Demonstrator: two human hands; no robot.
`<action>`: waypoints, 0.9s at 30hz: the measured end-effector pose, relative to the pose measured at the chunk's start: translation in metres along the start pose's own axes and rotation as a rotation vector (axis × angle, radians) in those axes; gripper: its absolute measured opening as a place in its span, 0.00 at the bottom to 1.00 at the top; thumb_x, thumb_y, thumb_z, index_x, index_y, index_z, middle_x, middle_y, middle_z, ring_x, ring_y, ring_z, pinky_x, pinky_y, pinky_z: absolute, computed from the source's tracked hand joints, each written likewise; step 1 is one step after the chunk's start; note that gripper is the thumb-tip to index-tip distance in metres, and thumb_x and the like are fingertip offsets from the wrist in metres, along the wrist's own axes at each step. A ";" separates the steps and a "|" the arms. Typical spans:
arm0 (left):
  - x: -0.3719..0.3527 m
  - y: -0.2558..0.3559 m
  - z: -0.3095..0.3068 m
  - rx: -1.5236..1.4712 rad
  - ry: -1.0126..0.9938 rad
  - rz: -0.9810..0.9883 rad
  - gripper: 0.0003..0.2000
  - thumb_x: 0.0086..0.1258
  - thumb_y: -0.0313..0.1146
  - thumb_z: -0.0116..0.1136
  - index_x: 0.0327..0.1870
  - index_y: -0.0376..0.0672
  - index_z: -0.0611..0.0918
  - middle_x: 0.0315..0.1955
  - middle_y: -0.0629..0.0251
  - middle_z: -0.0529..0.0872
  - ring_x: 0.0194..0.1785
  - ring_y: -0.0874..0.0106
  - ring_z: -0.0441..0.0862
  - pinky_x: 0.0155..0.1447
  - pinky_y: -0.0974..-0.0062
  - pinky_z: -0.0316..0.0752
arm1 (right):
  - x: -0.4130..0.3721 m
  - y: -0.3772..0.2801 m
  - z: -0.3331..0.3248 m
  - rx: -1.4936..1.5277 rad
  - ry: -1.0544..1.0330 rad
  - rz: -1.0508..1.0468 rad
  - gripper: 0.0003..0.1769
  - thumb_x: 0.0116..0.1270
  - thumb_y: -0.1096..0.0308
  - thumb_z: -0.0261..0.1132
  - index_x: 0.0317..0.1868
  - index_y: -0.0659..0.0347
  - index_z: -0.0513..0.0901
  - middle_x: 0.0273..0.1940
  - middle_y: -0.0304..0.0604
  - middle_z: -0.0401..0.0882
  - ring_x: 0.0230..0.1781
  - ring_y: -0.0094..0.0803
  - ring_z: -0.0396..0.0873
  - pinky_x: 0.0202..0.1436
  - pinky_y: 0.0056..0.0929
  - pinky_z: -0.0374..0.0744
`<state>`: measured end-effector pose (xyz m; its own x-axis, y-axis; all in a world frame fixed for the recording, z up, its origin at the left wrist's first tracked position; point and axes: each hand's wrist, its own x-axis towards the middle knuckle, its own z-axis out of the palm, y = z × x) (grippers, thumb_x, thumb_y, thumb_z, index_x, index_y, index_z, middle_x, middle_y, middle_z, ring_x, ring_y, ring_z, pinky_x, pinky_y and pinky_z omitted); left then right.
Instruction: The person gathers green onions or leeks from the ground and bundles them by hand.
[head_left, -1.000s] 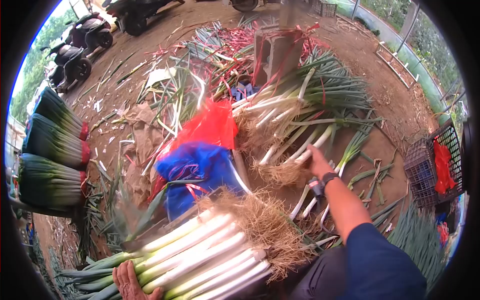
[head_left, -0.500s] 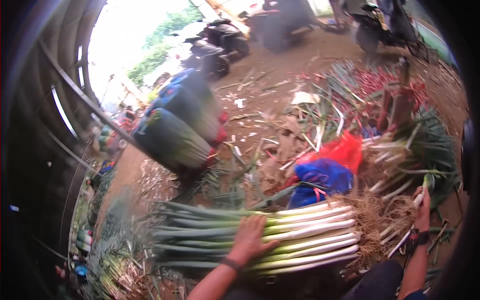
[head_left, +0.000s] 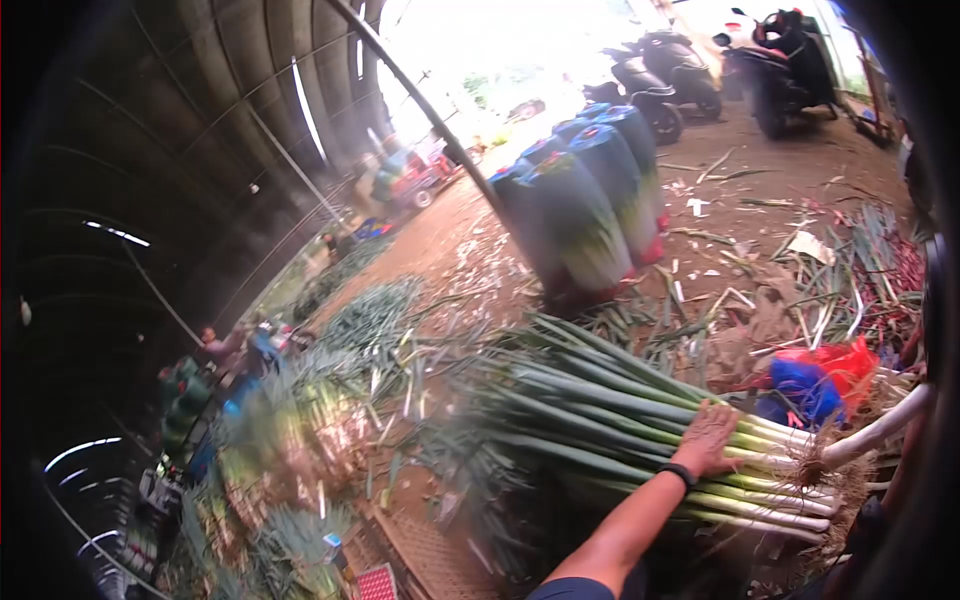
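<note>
My left hand (head_left: 708, 440) lies flat with its fingers spread over a row of leeks (head_left: 610, 405), near where green turns to white. Their roots point right and their leaves fan out left. A single leek (head_left: 885, 432) slants across the right edge, its root end over the row's white ends. My right hand is mostly lost in the dark rim there, at that leek's shaft; its fingers hardly show. A blue plastic bag (head_left: 800, 390) and a red plastic bag (head_left: 848, 368) lie just behind the roots.
Tall wrapped leek bundles (head_left: 590, 200) stand beyond the row, behind a slanting pole (head_left: 430, 110). More leeks (head_left: 290, 430) are heaped at left, near a woven crate (head_left: 430, 560). Scooters (head_left: 780, 75) are parked at the back. A person (head_left: 222, 345) is far left.
The view has swung left, so the row sits farther right. My left hand is still on the leeks. The single leek has come over to the row's root end.
</note>
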<state>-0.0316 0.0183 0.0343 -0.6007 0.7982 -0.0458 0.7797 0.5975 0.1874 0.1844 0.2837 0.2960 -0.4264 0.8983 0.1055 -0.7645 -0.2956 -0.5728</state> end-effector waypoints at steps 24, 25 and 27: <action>-0.001 0.018 -0.023 -0.091 -0.154 -0.125 0.50 0.56 0.69 0.68 0.73 0.39 0.71 0.70 0.41 0.74 0.76 0.46 0.68 0.82 0.51 0.58 | -0.024 0.238 -0.171 -1.490 -0.777 -0.659 0.18 0.57 0.78 0.67 0.48 0.52 0.87 0.31 0.41 0.82 0.35 0.46 0.81 0.46 0.50 0.78; -0.001 0.010 -0.012 -0.053 -0.122 -0.107 0.51 0.57 0.69 0.67 0.74 0.39 0.70 0.70 0.41 0.73 0.76 0.46 0.69 0.80 0.52 0.62 | -0.029 0.238 -0.163 -1.491 -0.765 -0.701 0.17 0.57 0.77 0.68 0.48 0.51 0.87 0.31 0.40 0.81 0.35 0.44 0.81 0.46 0.49 0.78; -0.003 0.021 -0.036 -0.123 -0.306 -0.233 0.51 0.58 0.71 0.65 0.75 0.39 0.69 0.71 0.40 0.73 0.74 0.45 0.70 0.76 0.52 0.67 | -0.025 0.264 -0.177 -1.435 -0.811 -0.684 0.18 0.58 0.75 0.69 0.49 0.49 0.87 0.33 0.38 0.81 0.37 0.42 0.80 0.45 0.48 0.75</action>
<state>-0.0196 0.0264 0.0733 -0.6643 0.6392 -0.3875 0.5904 0.7666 0.2525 0.0790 0.2405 -0.0011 -0.6914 0.2275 0.6857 -0.1004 0.9097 -0.4030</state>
